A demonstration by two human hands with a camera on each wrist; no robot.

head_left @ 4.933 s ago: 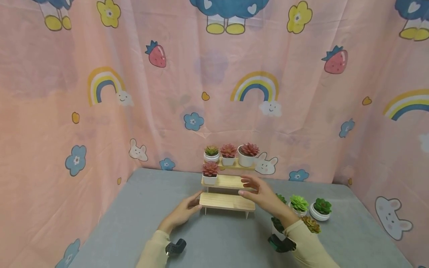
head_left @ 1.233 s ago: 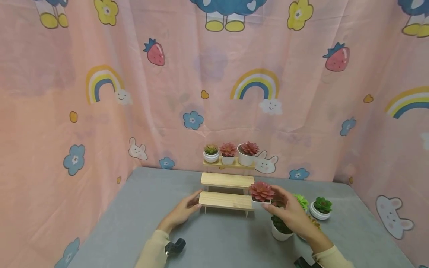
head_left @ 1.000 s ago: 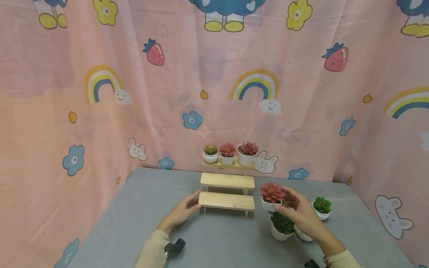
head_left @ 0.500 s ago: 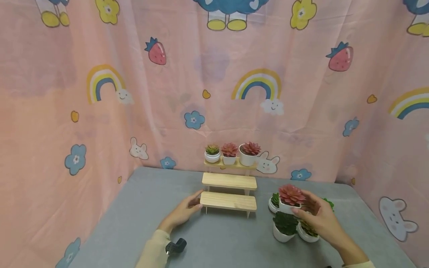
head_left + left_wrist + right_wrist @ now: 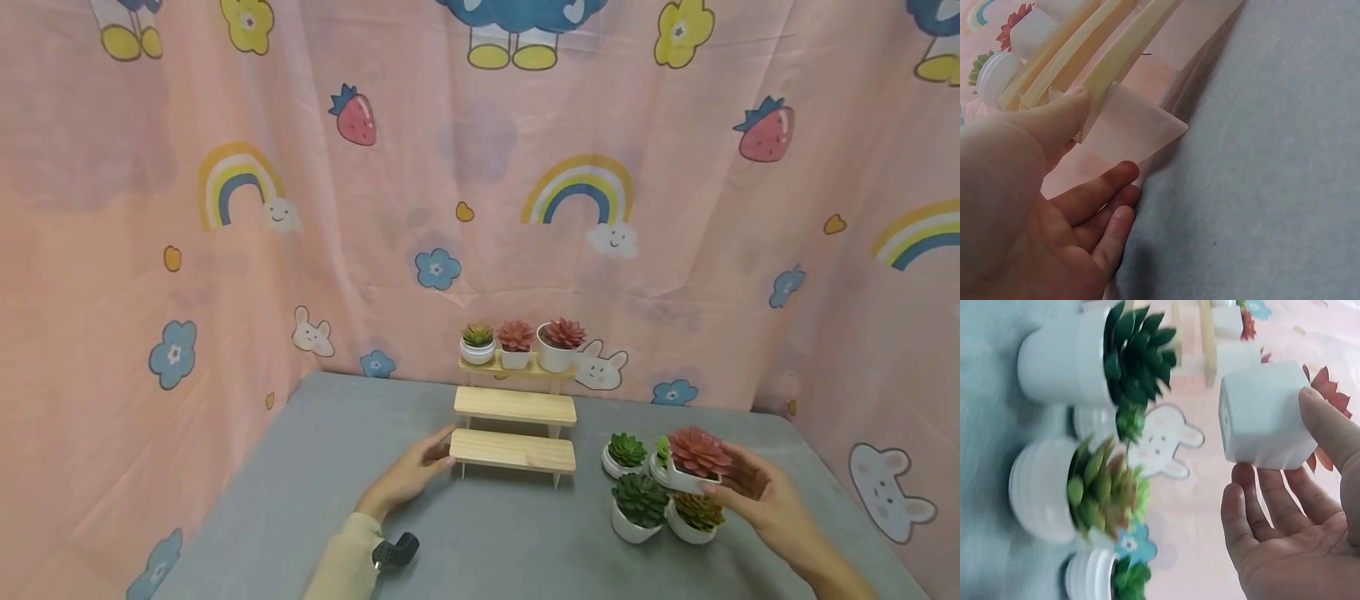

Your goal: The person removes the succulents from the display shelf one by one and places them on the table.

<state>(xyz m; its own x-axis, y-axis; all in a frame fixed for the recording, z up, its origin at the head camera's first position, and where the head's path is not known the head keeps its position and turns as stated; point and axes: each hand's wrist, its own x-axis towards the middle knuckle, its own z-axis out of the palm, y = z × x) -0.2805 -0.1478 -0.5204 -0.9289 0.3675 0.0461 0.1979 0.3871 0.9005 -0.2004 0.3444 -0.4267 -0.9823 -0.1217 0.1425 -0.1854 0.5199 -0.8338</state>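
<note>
In the head view my right hand point(image 5: 776, 504) pinches a red succulent point(image 5: 700, 452) in a square white pot point(image 5: 1266, 415), thumb on one side, fingers on the other. The pot is raised, upright, and overlaps a light green succulent point(image 5: 661, 451) behind it. My left hand point(image 5: 405, 477) holds the left end of the bottom step of a three-tier wooden stand point(image 5: 513, 450). In the left wrist view its thumb lies on the plank end and its fingertips point(image 5: 1124, 215) are by the pale leg panel point(image 5: 1138, 122).
Three potted succulents point(image 5: 557, 358) line the stand's top tier; the lower two planks are bare. Near my right hand stand a dark green succulent point(image 5: 640, 502), a yellow-brown one point(image 5: 699, 510) and a green one point(image 5: 627, 450). A printed pink curtain point(image 5: 480, 275) hangs behind the grey table point(image 5: 300, 500).
My right hand took the red succulent off the middle tier and carried it right, over the other pots. A green succulent on the right is now hidden behind my hand. The left hand stays.
</note>
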